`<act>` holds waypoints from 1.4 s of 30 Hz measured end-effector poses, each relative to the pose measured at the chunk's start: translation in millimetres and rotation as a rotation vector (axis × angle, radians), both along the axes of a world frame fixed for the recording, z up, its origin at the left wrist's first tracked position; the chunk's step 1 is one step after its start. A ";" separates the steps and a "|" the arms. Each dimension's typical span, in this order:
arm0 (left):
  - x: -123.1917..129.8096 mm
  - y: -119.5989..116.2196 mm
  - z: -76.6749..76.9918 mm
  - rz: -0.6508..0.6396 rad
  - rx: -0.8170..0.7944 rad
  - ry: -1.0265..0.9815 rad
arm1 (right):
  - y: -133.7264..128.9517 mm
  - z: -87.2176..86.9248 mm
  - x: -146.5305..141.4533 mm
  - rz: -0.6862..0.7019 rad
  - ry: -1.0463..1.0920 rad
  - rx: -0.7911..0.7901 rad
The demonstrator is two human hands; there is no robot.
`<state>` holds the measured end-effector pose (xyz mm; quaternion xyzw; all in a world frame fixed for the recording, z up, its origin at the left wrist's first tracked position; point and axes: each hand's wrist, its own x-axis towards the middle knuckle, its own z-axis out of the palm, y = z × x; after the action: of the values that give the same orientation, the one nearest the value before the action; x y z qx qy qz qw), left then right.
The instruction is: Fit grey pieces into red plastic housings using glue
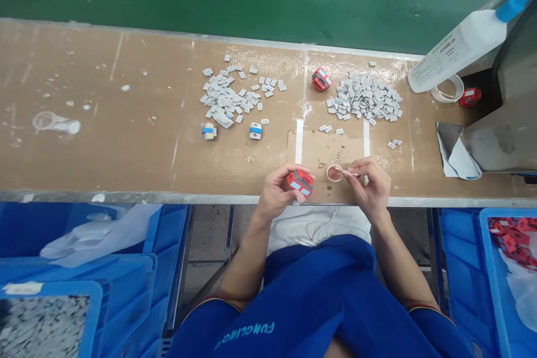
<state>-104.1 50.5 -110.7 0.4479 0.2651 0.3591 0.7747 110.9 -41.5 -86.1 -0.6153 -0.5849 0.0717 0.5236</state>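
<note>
My left hand (277, 191) is closed around a red toy vehicle (300, 183) with pale blue windows, held over the table's front edge. Just right of it, a small round cup (334, 173) with reddish-brown contents sits on a cardboard sheet (323, 145). In a pinch, my right hand (370, 183) holds a thin stick (347, 172) whose tip is at the cup's rim. Small grey-white tiles lie in a right pile (364, 96) and a left pile (229, 94). A second red toy vehicle (321, 79) stands beside the right pile.
Two small blue, white and yellow pieces (208, 131) sit below the left pile. A white bottle (459, 50) leans beside a tape roll (448, 89) at the right, near a metal box (507, 117). Blue crates (126, 291) flank me. A clear plastic piece (56, 122) lies far left.
</note>
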 end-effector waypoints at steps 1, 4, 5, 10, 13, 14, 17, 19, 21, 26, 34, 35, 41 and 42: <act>0.2 -0.7 -1.0 0.017 0.031 -0.011 | -1.9 -1.4 -0.9 -0.012 0.034 -0.003; 0.7 -1.7 -4.4 0.061 0.115 -0.061 | -6.8 -8.3 -3.9 -0.054 0.209 -0.030; 0.8 -1.9 -5.5 0.071 0.138 -0.067 | -7.9 -11.0 -5.1 -0.070 0.279 -0.044; 1.4 -3.8 -7.1 0.109 0.211 0.012 | -8.8 -15.7 -9.5 -0.146 0.529 -0.103; 2.3 -6.4 -5.3 0.110 0.273 0.111 | -10.5 -8.7 -11.5 -0.175 0.617 -0.107; 2.6 -7.4 -4.7 0.104 0.298 0.138 | -11.6 -5.1 -12.7 -0.178 0.633 -0.099; 3.2 -10.5 -3.8 0.081 0.353 0.196 | -14.9 7.3 -19.6 -0.153 0.584 -0.057; 3.2 -12.5 -4.2 0.066 0.360 0.231 | -15.0 14.7 -26.4 -0.095 0.491 -0.045; 2.8 -14.1 -5.2 0.065 0.366 0.274 | -12.4 19.8 -33.3 -0.016 0.395 -0.036; 2.6 -15.5 -5.7 0.073 0.405 0.353 | -2.5 21.7 -43.5 0.084 0.245 -0.006; 3.2 -13.5 -1.4 0.058 0.463 0.359 | 0.8 17.7 -46.1 0.107 0.204 -0.026; 3.1 -13.5 -1.2 0.059 0.467 0.361 | 1.0 17.3 -45.8 0.110 0.207 -0.028; 2.5 -13.7 -2.7 0.074 0.468 0.363 | 1.7 16.2 -45.3 0.099 0.228 -0.065; 2.5 -13.6 -3.2 0.080 0.466 0.367 | 1.3 16.9 -45.4 0.092 0.232 -0.076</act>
<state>-101.6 36.8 -113.8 0.6602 0.3287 0.3536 0.5754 65.5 -40.2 -69.2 -0.5948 -0.5448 0.1884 0.5602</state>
